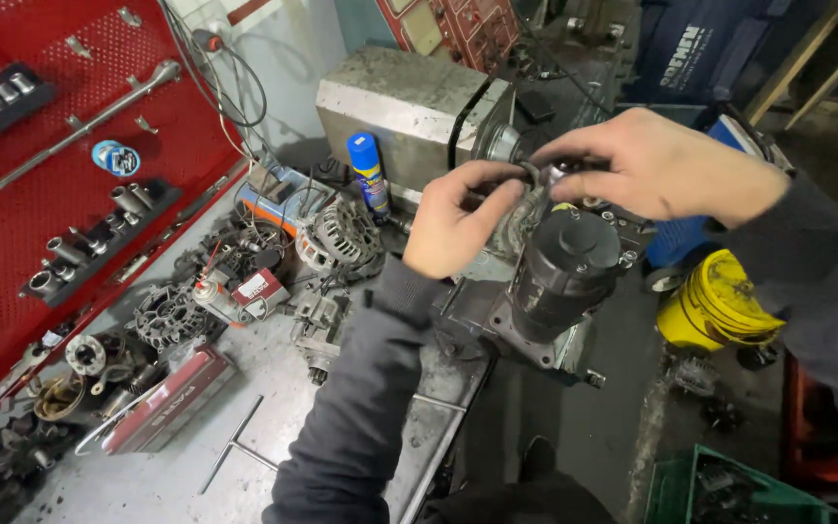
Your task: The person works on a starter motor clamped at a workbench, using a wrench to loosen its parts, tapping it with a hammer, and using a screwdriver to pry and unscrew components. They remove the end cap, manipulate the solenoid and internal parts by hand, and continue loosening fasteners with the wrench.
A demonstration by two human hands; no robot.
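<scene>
starter motor (563,277) clamped upright at the bench edge (409,437), mid-assembly by the look of it. left hand (458,225) and right hand (657,170) pinched together on a small metal ring (535,175) above its black cap; likely needs careful seating next.

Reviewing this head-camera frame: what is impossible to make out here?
- Small metal part between both hands: fingers cover it, so its kind is unclear.
- Left hand and right hand: their fingertips overlap, hiding the grip.
- Green crate: cut off by the bottom edge.
- Black motor: its base is hidden by the bench edge.
</scene>
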